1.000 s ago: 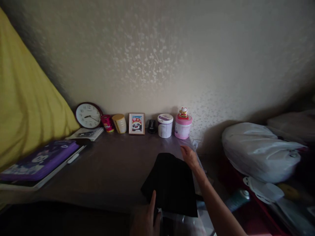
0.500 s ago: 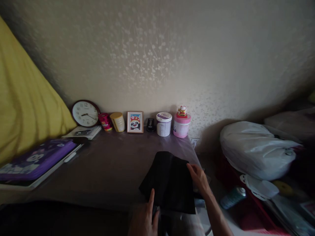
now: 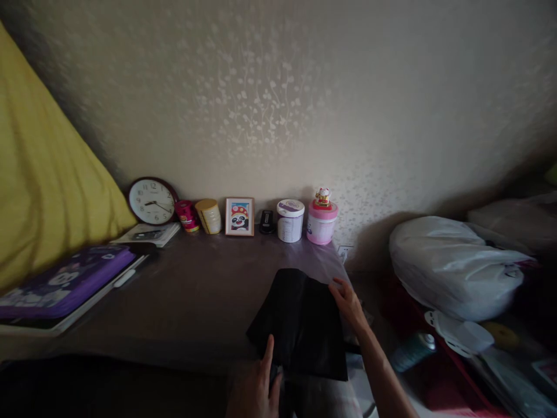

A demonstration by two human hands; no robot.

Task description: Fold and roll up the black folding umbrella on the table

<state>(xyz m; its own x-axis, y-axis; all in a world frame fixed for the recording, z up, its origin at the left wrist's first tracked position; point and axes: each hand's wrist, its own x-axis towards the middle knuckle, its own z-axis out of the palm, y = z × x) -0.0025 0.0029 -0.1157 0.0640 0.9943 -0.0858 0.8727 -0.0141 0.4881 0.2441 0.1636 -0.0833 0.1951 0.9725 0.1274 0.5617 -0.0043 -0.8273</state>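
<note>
Loose black fabric of what looks like a closed folding umbrella (image 3: pixel 300 325) spreads over the near right part of the table, its panels hanging slack with creases between them. At its right upper corner, my right hand (image 3: pixel 347 302) pinches the fabric edge between thumb and fingers. Low in the view, my left hand (image 3: pixel 259 389) is closed around the dark handle end, its index finger stretched along the fabric. A small shiny part shows beside the left thumb; the rest of the handle is hidden in the hand and shadow.
Along the wall stand a clock (image 3: pixel 152 201), a framed panda picture (image 3: pixel 239 217), a white tub (image 3: pixel 290 222) and a pink tub (image 3: pixel 322 225) with a cat figurine. A purple case (image 3: pixel 65 281) lies left. Right of the table are a white bag (image 3: pixel 452 267) and a spray can (image 3: pixel 415 351).
My right hand has shifted very slightly up at the fabric corner, its fingers loosening a little. My left hand and the umbrella look nearly unchanged.
</note>
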